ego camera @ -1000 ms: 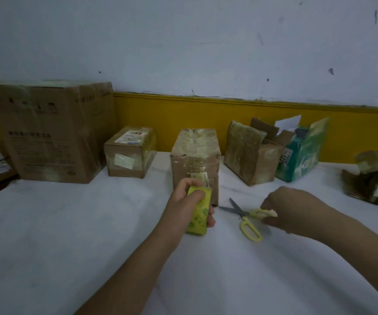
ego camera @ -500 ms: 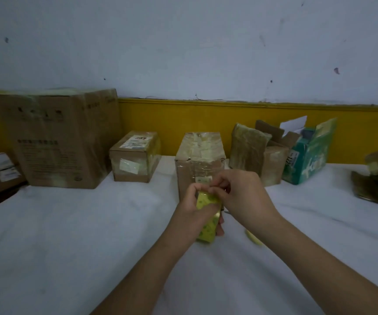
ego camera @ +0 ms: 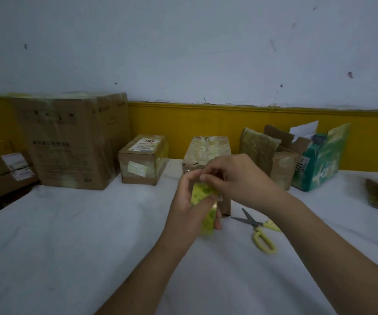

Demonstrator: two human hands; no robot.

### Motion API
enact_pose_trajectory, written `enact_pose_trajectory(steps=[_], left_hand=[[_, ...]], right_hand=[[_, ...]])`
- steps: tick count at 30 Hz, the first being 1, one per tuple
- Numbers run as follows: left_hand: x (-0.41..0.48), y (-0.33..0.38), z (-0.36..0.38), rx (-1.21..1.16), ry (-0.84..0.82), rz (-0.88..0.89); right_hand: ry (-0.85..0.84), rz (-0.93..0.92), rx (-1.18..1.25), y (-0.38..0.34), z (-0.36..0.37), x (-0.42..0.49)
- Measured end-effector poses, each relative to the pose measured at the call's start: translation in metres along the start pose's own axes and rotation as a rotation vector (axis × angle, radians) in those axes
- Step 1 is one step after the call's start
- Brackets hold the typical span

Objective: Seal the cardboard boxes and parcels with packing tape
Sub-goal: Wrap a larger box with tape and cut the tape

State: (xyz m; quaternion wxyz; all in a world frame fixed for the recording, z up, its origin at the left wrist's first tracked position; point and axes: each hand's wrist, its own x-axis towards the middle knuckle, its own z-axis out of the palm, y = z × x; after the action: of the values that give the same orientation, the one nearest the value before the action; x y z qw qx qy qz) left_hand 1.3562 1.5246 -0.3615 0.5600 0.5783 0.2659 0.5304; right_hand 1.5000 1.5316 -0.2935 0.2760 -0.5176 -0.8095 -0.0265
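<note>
left hand (ego camera: 187, 210) grips tape roll (ego camera: 204, 201) | right hand (ego camera: 240, 178) pinches roll's top edge | box (ego camera: 206, 148) right behind | scissors (ego camera: 259, 230) just right

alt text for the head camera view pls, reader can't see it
A person's left hand holds a yellow tape roll over a white table while the right hand pinches at its top edge. Yellow-handled scissors lie to the right, and taped cardboard boxes stand along the wall behind.

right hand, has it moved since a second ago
Yes. The right hand has left the scissors and moved left to the tape roll that the left hand holds.
</note>
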Motion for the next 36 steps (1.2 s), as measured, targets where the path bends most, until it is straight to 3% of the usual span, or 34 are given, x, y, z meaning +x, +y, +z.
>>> enact_pose_trajectory(steps=[5,9,12,17,27,32,36], left_hand=[[0.010,-0.001,-0.002,-0.055,0.041,-0.123],[0.007,-0.004,-0.002,0.008,-0.021,-0.250],[0.000,0.002,-0.005,0.022,-0.065,-0.302],[-0.029,0.041,-0.020,-0.057,-0.006,-0.325],[-0.182,0.096,-0.057,0.107,0.169,-0.487],[-0.239,0.084,-0.063,0.091,0.214,-0.509],[-0.254,0.068,-0.067,0.053,0.260,-0.474]], right_hand=[[0.013,0.143,-0.018,0.007,0.015,0.012],[-0.006,0.289,-0.135,0.009,0.038,-0.003],[0.026,0.337,0.005,0.012,0.036,-0.010],[-0.009,0.271,0.104,-0.015,0.021,-0.005],[-0.243,0.107,0.362,-0.140,0.066,-0.061],[-0.309,0.036,0.327,-0.171,0.078,-0.095],[-0.255,-0.006,0.228,-0.173,0.095,-0.113]])
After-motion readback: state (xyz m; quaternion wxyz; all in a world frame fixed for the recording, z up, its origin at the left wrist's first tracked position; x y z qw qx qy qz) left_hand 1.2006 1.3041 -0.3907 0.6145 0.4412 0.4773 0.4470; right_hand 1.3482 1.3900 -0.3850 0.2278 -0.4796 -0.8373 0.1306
